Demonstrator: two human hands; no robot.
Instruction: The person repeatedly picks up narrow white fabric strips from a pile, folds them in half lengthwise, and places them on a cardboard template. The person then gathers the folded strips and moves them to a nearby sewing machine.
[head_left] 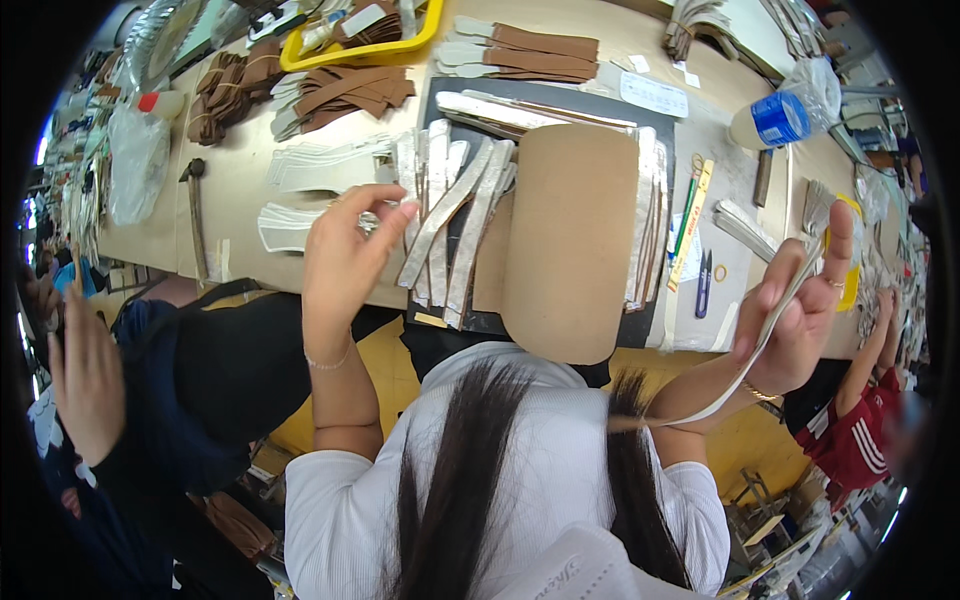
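My right hand [795, 318] is raised beyond the right part of the table edge, with its index finger extended. A long, narrow pale strip [745, 375] runs between its fingers and curves down toward my forearm. My left hand [350, 240] is over the left edge of a dark board, thumb and fingertips drawn close together beside several whitish strips with brown edges [470, 235]. Whatever may be between those fingertips is too small to make out. A curved brown cardboard sheet [572, 240] stands on the board, with more strips [648, 220] along its right side.
Brown strap pieces [345, 95] and white cut pieces [290, 228] lie to the left. A yellow tray [385, 50] sits behind them. Purple thread snips [704, 285], a ruler [692, 225] and a bottle [775, 122] are on the right. A hammer [197, 215] lies left. Other people sit at both sides.
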